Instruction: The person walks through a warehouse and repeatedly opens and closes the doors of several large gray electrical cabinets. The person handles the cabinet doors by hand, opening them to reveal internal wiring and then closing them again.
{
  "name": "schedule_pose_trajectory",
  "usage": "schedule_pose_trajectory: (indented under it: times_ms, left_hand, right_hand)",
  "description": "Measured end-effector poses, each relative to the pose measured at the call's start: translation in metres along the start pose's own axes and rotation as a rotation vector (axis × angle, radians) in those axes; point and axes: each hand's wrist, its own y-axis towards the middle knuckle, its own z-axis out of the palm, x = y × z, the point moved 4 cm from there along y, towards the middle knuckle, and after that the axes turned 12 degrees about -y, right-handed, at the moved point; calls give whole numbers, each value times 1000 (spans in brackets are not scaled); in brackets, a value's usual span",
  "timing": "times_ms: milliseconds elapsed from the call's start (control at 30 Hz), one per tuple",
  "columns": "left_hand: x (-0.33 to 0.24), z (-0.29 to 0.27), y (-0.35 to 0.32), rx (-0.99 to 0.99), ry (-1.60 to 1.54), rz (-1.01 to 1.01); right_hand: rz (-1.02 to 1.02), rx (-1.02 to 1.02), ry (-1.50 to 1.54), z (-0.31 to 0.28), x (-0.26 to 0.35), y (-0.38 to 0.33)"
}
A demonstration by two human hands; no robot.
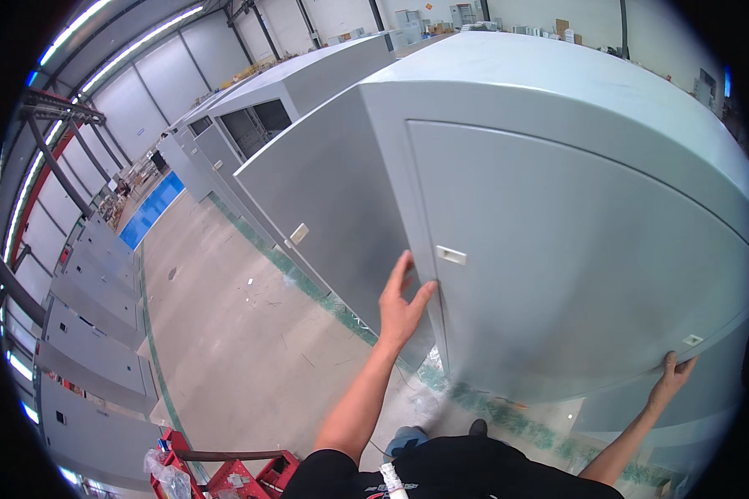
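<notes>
In front of me stands a large grey metal cabinet with a wide grey front panel. The panel has a pale latch near its left edge and another latch at its lower right. My left hand is open, fingers spread and pointing up, with the thumb at the panel's left edge. Just beyond those fingers, a grey side door stands swung outward, bearing its own latch. At the panel's lower right edge, below the latch, my right hand grips the border; some of its fingers are hidden.
More grey cabinets stand in a row behind this one. Another row of grey cabinets lines the left side. A red rack with plastic wrap sits at lower left. Green strips and small scraps lie on the floor by my feet.
</notes>
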Motion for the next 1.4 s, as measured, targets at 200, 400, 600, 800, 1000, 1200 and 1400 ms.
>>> schedule_pose_trajectory:
  times_ms: [200, 400, 600, 800, 1000, 1200, 1400]
  left_hand:
    - [-27, -158, 16, -666, 194, 298]
    - [71, -222, 73, -176, -151, -179]
    - [103, -216, 61, 46, -214, -190]
    - [73, -242, 15, 24, -127, -151]
    - [64, -307, -23, -18, -245, -269]
    - [64, -381, -60, -126, -427, -450]
    - [106, -459, -116, -339, -566, -405]
  right_hand:
    - [104, -30, -106, 17, -13, -56]
    - [180, -137, -448, 65, -64, -134]
    - [510, 763, -362, 170, -58, -279]
    - [237, 1394, -242, 293, 86, -400]
    - [42, 1194, -87, 385, 198, -381]
    - [-158, 710, -13, 482, 273, -333]
    - [-177, 559, 251, 583, 289, -283]
